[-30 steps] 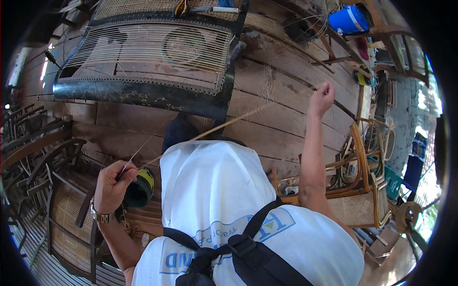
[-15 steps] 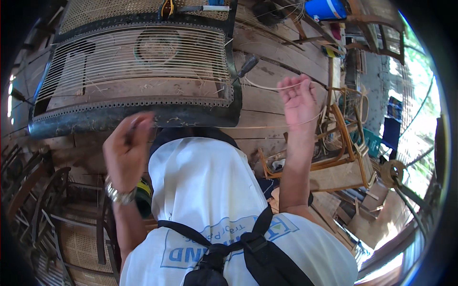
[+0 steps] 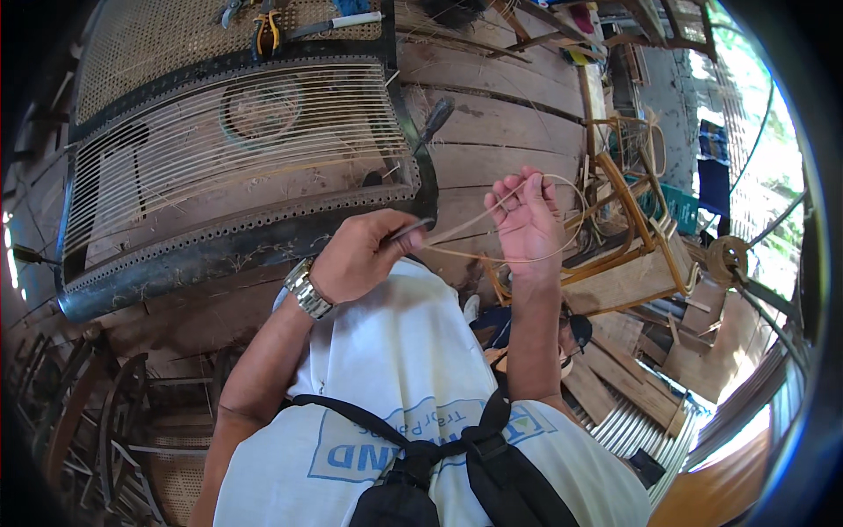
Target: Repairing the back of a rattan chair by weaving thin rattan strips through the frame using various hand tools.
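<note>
My left hand (image 3: 360, 256), with a metal watch on the wrist, is closed on a thin dark tool and one end of a pale cane strand (image 3: 492, 220). The strand loops over to my right hand (image 3: 527, 218), which is raised with fingers curled around it. Both hands hover just in front of a black chair frame (image 3: 219, 255) strung with parallel cane strands, lying on the wooden plank floor (image 3: 509, 132).
Pliers and a knife (image 3: 303, 26) lie on a woven cane panel at the top. A dark-handled tool (image 3: 436, 119) rests by the frame's right corner. Wooden chair frames (image 3: 632, 255) stand at right, more chair parts (image 3: 97, 422) at lower left.
Both hands have come together in front of the frame. The left hand rose from low left; the right hand came down and inward, and the strand now loops between them.
</note>
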### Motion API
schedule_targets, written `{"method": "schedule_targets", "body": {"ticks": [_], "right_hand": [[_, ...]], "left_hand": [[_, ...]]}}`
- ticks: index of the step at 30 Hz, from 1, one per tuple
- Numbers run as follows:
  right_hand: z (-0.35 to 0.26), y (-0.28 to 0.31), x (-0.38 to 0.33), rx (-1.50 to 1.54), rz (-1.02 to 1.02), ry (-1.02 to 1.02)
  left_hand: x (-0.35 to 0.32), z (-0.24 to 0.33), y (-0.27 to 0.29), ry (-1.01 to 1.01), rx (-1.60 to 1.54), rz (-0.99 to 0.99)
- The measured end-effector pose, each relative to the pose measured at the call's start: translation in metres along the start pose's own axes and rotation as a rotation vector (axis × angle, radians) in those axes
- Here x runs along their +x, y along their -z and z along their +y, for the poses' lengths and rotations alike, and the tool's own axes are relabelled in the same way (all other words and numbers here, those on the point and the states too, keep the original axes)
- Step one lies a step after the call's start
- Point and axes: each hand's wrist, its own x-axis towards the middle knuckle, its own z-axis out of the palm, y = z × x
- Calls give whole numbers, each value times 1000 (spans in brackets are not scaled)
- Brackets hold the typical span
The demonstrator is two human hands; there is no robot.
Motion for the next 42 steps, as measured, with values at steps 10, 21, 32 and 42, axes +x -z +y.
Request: {"method": "schedule_targets", "body": {"ticks": [10,21,32,42], "right_hand": [[6,-4,5,36,42,-89],[29,14,8,-421,-85,-182],[30,43,32,-453,-22,-70],[27,78,50,-337,157,-61]], "left_hand": [[9,-6,-9,260,-323,-68],[30,-10,-12,433,-314,-72],[72,-18,77,245,340,477],[211,-98,218,14,1154,595]]}}
